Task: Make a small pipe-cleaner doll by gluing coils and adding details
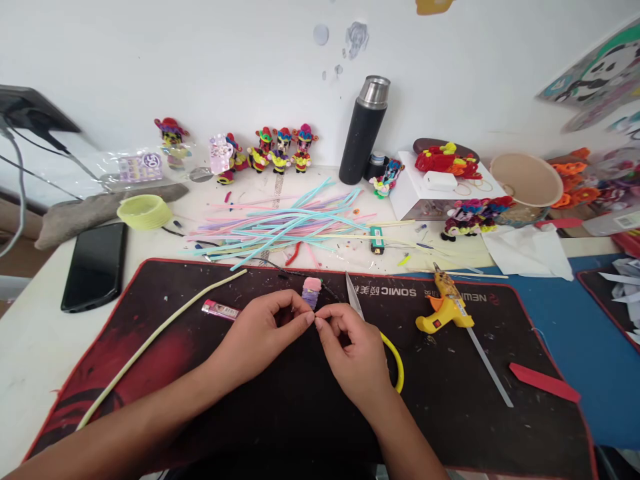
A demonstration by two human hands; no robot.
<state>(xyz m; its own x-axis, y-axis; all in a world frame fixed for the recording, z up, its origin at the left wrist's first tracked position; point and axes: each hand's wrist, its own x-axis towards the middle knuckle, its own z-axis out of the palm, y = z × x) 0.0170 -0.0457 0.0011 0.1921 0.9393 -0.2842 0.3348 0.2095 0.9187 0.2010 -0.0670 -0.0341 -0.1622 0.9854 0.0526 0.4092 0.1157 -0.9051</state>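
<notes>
Over the middle of the dark mat, my left hand (273,327) and my right hand (353,350) meet at their fingertips. Each one pinches with thumb and forefinger. Whatever lies between the fingertips is too small to make out. Just behind them sits a small fuzzy piece (312,291), pink on top and purple below, partly covered by my left fingers. Scissors with yellow handles (399,360) lie beside my right hand, which hides part of them. A pink lighter (220,309) rests to the left of my left hand.
Pastel pipe cleaners (285,223) are heaped behind the mat (300,413). A yellow glue gun (450,307) lies at right, a pale yellow stem (160,337) at left. A black flask (364,133), a phone (95,267) and several fuzzy figures (283,150) stand or lie farther off.
</notes>
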